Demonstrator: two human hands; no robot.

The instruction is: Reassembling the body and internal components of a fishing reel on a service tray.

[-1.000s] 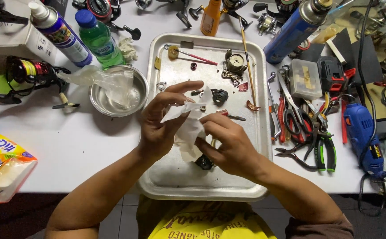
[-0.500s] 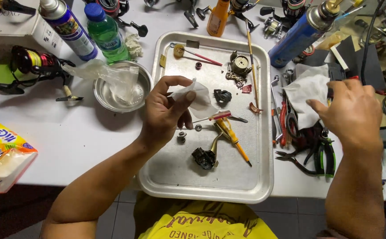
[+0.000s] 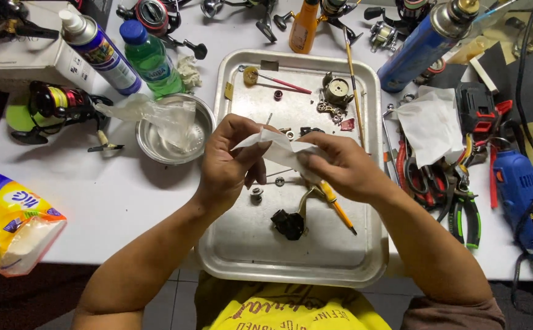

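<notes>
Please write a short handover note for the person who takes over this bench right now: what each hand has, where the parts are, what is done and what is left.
Left hand: pinches one end of a white tissue.
Right hand: grips the other end of the tissue; whether a part is wrapped inside, I cannot tell.
Metal tray: black reel part, yellow-handled screwdriver, round gear housing, small washers and screws.
A second tissue lies on the pliers, right of the tray.
Done: the reel is taken apart; its pieces are spread on the tray.
Left: the loose parts are not yet assembled.
</notes>
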